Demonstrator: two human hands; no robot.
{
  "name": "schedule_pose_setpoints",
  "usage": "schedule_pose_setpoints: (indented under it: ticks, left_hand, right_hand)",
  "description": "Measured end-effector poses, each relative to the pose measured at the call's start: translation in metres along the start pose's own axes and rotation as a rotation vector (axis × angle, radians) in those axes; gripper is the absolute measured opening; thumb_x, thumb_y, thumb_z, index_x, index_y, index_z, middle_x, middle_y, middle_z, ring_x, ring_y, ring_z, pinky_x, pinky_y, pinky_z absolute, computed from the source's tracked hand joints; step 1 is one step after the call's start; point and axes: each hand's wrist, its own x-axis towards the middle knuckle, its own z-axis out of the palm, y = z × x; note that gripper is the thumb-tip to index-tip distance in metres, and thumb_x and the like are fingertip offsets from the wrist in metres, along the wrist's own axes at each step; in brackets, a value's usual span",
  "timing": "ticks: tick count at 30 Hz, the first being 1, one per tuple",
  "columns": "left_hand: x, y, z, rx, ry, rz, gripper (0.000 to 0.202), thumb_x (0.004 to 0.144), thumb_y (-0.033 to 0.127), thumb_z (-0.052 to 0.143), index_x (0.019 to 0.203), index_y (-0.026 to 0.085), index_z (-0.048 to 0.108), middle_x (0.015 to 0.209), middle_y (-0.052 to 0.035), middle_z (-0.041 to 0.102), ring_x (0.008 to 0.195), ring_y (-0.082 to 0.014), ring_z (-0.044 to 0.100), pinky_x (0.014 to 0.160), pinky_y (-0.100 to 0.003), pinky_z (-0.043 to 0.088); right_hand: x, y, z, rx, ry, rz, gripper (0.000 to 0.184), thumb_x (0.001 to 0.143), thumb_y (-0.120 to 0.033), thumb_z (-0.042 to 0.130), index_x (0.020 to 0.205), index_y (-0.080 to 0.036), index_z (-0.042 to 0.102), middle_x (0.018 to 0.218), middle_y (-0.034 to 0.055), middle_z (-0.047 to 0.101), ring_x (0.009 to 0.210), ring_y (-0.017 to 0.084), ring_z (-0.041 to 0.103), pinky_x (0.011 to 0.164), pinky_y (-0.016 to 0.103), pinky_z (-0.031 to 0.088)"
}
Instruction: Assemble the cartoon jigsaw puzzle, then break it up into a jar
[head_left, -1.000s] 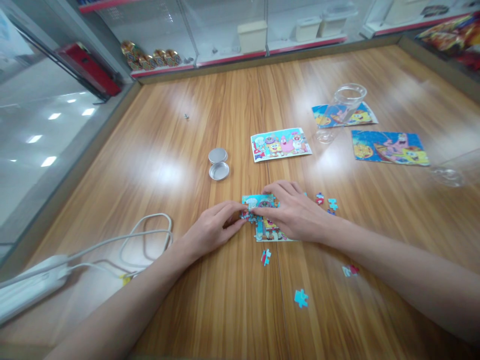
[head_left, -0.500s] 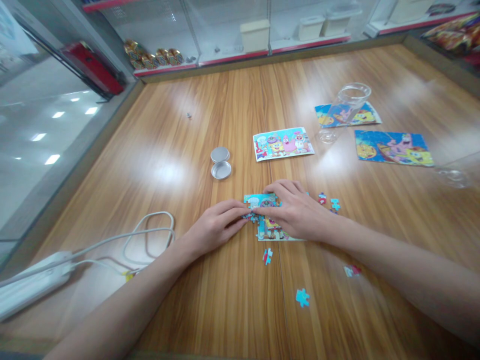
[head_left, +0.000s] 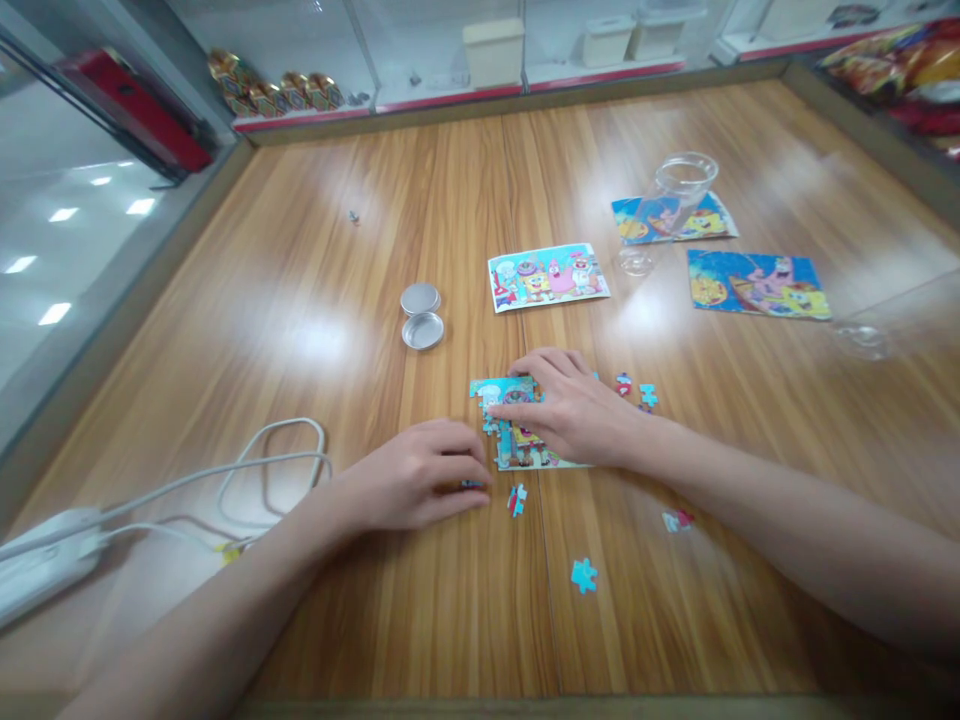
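A partly assembled jigsaw puzzle [head_left: 505, 448] with cartoon figures lies on the wooden table. My right hand [head_left: 574, 410] rests across it, covering its middle and right; the fingers are spread, with the index finger stretched to the left part. Just left of the puzzle is my left hand [head_left: 424, 475], fingers curled around a small bluish jigsaw piece [head_left: 472, 484], mostly hidden by them. In front of the puzzle lie a red and blue piece [head_left: 517, 500] and a light blue piece [head_left: 584, 576]. Beyond it is a picture card [head_left: 549, 277] with similar figures.
Two round metal tins [head_left: 423, 330] stand behind my left hand. Loose pieces [head_left: 649, 394] lie right of the puzzle. Two blue puzzle pictures [head_left: 759, 285] and clear plastic containers [head_left: 686, 175] are at the back right. A power strip [head_left: 52, 560] with white cable lies left.
My left hand has drawn back from the puzzle's left edge toward me, with a jigsaw piece at its fingers. My right hand stays on the puzzle. The view has shifted slightly.
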Motion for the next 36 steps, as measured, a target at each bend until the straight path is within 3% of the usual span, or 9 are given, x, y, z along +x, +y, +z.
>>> schedule_pose_setpoints:
  ticks: [4,7,10,15,20,26,36]
  left_hand:
    - [0.007,0.017,0.019,0.105,0.042,-0.014,0.027,0.096,0.039,0.063,0.11,0.016,0.067,0.098,-0.0092,0.066,0.091,-0.0212,0.063,0.079,-0.034,0.055]
    - [0.011,0.026,0.027,0.161,0.028,-0.05,0.024,0.099,0.036,0.058,0.109,0.016,0.067,0.1,-0.0092,0.064,0.092,-0.0214,0.063,0.081,-0.035,0.055]
    - [0.013,0.029,0.026,0.162,-0.001,-0.075,0.019,0.099,0.032,0.058,0.104,0.016,0.067,0.098,-0.0088,0.063,0.091,-0.0206,0.062,0.08,-0.034,0.055]
    - [0.004,0.014,0.012,0.262,0.147,0.062,0.009,0.097,0.017,0.059,0.104,0.017,0.065,0.089,-0.0052,0.065,0.08,-0.0167,0.059,0.071,-0.03,0.05]
    - [-0.013,-0.018,0.003,0.489,0.437,-0.072,0.018,0.095,0.012,0.06,0.111,0.018,0.064,0.092,-0.0057,0.066,0.081,-0.0164,0.06,0.071,-0.031,0.049]
    - [-0.006,-0.032,0.012,0.545,0.347,-0.137,0.01,0.096,0.014,0.059,0.101,0.018,0.066,0.092,-0.0056,0.067,0.083,-0.0169,0.059,0.076,-0.033,0.05]
    - [-0.002,-0.026,0.022,0.507,0.419,-0.106,0.009,0.095,0.014,0.061,0.1,0.019,0.066,0.091,-0.0049,0.067,0.083,-0.0165,0.059,0.075,-0.033,0.049]
  right_hand:
    - [0.001,0.0,-0.005,0.036,0.056,0.021,0.034,0.095,-0.021,0.058,0.127,-0.028,0.067,0.127,0.0145,0.053,0.118,0.031,0.043,0.093,0.048,0.036]
    - [0.001,0.001,-0.008,0.063,0.147,0.065,0.029,0.097,-0.023,0.054,0.123,-0.024,0.068,0.127,0.014,0.054,0.118,0.03,0.045,0.095,0.047,0.036]
    - [0.0,0.001,-0.008,0.062,0.149,0.077,0.027,0.099,-0.027,0.052,0.118,-0.022,0.07,0.124,0.0139,0.056,0.117,0.029,0.046,0.095,0.047,0.036]
    - [-0.002,-0.001,-0.004,0.038,0.074,0.042,0.025,0.096,-0.027,0.056,0.115,-0.024,0.072,0.122,0.0133,0.057,0.116,0.03,0.045,0.095,0.048,0.034]
    - [-0.001,-0.001,-0.003,0.033,0.077,0.042,0.026,0.095,-0.026,0.059,0.116,-0.025,0.072,0.118,0.0127,0.058,0.113,0.03,0.045,0.094,0.048,0.034]
    - [-0.001,-0.001,-0.003,0.023,0.069,0.042,0.026,0.095,-0.025,0.056,0.116,-0.025,0.071,0.12,0.0126,0.057,0.115,0.03,0.044,0.096,0.047,0.034]
    - [-0.001,-0.002,-0.003,0.024,0.056,0.053,0.026,0.096,-0.025,0.055,0.116,-0.024,0.071,0.121,0.0132,0.057,0.116,0.03,0.045,0.097,0.048,0.035]
